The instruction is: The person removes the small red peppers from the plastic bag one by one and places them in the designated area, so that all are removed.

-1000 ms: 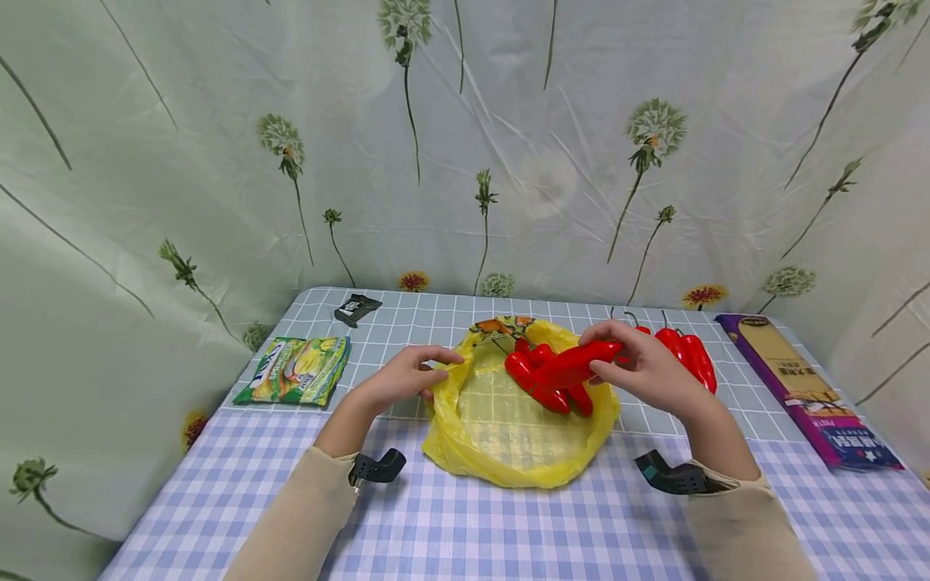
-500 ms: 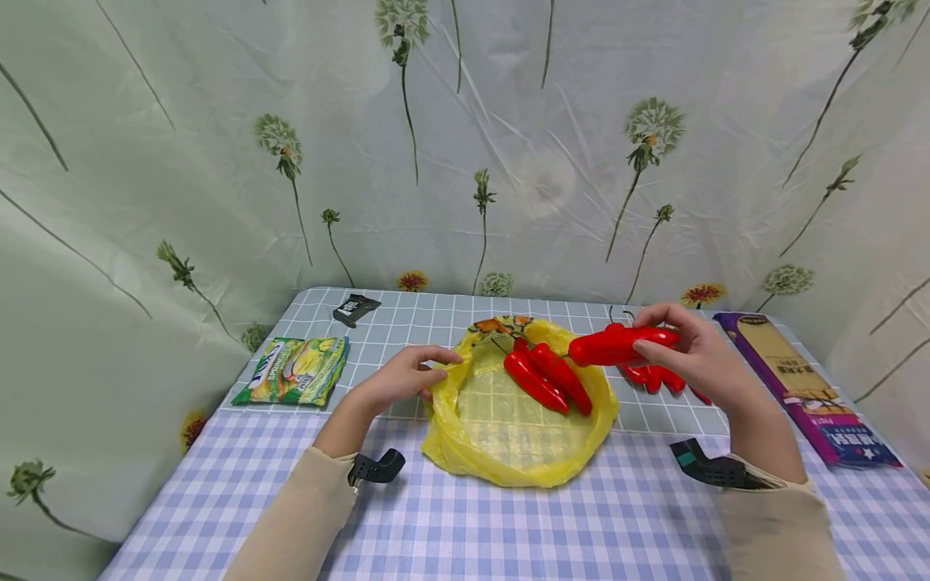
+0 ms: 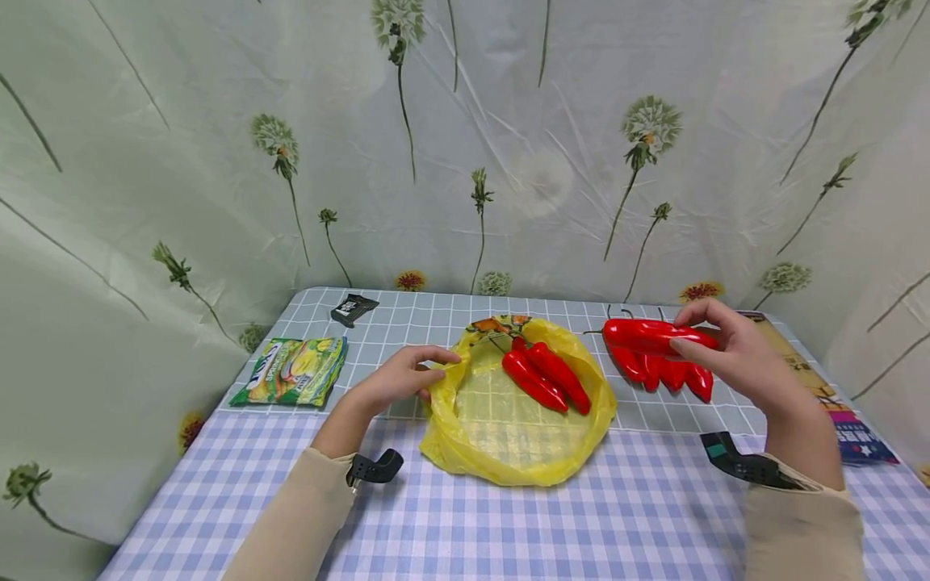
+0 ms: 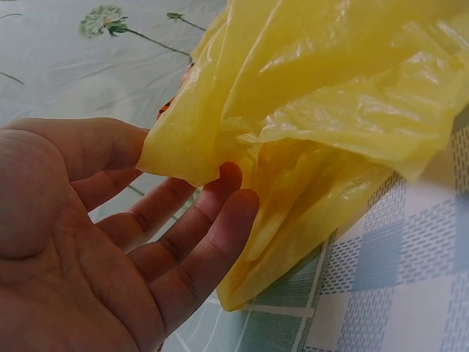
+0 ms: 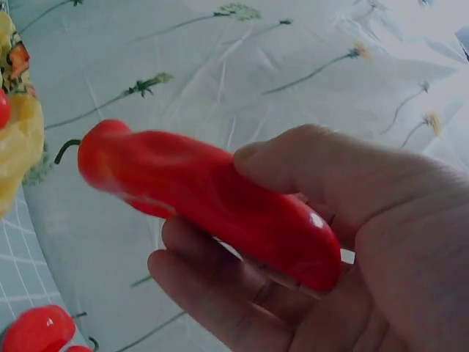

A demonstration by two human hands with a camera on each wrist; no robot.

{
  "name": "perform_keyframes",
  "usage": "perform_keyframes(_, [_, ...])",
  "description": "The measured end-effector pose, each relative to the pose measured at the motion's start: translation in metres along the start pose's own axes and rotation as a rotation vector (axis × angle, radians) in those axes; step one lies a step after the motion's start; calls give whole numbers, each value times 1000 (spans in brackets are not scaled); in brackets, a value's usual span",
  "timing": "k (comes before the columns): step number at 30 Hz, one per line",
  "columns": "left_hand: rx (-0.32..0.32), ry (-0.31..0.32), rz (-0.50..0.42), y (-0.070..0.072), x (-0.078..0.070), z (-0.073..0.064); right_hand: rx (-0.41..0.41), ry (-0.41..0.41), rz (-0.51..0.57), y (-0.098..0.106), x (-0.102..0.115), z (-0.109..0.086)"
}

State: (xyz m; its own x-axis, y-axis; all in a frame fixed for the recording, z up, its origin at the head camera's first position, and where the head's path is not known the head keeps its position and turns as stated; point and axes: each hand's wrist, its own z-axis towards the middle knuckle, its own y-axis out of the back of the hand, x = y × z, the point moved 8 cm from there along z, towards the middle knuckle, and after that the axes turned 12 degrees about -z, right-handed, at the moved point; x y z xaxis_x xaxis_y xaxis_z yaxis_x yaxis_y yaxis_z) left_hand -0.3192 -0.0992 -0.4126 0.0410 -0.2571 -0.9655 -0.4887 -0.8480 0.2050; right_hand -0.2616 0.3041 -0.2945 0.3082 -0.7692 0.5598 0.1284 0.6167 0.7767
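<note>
A yellow plastic bag (image 3: 508, 472) stands with its mouth wide open at mid-table. Two red peppers (image 3: 534, 383) lie inside it. My left hand (image 3: 395, 379) pinches the bag's left rim between thumb and forefinger; the other fingers (image 4: 198, 275) curl loosely under the plastic. My right hand (image 3: 741, 351) holds another red pepper (image 5: 190, 183) up in the air, thumb on one side and fingers on the other, its green stem pointing left. In the head view it overlaps a pile of several red peppers (image 3: 672, 375) on the table to the bag's right.
A green and yellow food packet (image 3: 294, 371) lies at left, with a small black packet (image 3: 353, 309) behind it. A long purple and tan package (image 3: 857, 436) is at the right edge, partly behind my right arm. A floral curtain (image 3: 450, 145) hangs behind the table.
My right hand has moved right with the held pepper, from over the bag to over the pile. My left hand stays at the bag's rim.
</note>
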Motion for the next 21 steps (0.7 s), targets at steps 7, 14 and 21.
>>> perform_keyframes(7, [5,-35,11,1,-3,-1,114,-126,-97,-6,-18,1])
perform_keyframes(14, [6,-20,5,0,-2,-2,230,-175,-101,-21,-30,2])
perform_keyframes(21, [-2,-18,7,-1,-5,-3,311,-186,-129,-30,-40,1])
